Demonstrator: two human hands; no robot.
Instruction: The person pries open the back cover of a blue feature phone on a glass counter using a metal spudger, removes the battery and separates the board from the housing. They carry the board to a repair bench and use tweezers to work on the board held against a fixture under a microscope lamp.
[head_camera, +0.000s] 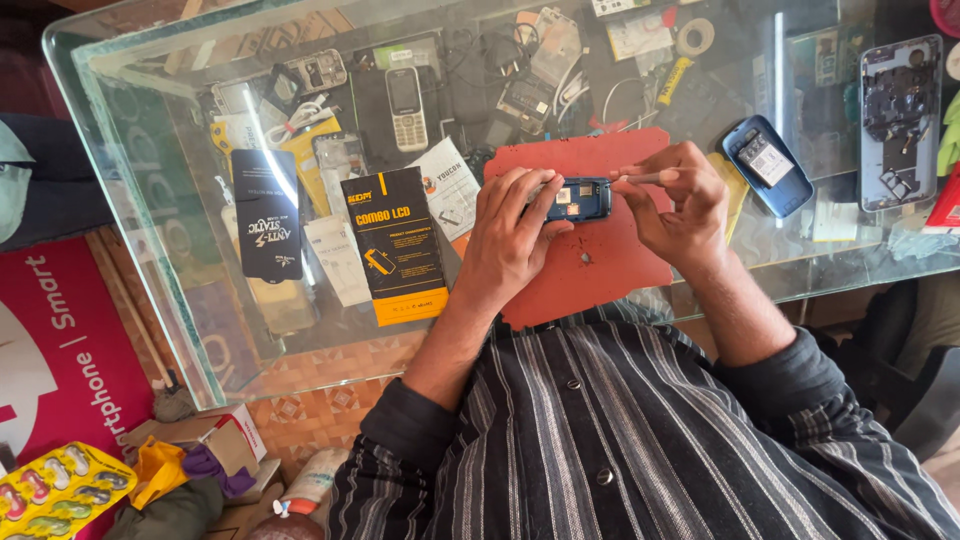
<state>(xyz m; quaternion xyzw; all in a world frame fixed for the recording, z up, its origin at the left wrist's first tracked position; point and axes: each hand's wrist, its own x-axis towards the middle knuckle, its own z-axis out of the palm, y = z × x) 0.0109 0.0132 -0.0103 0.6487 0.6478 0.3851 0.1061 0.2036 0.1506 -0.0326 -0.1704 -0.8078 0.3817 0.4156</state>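
Head view | I saw left hand (508, 232) gripping opened blue phone (578, 198) over red mat (590, 262) | right hand (680, 205) pinched thin tool (650, 178) at phone's right end | phone back cover (767, 164) lay right of mat

Both forearms reach forward from rolled-up striped sleeves, bare from the elbow and angled inward so the hands meet in front of the chest. The left hand (510, 235) is cupped with its back up, fingers curled in a firm grip, thumb tucked on the near side. The right hand (680, 200) sits level beside it, wrist bent inward, thumb and forefinger pinched tight, the remaining fingers folded underneath.
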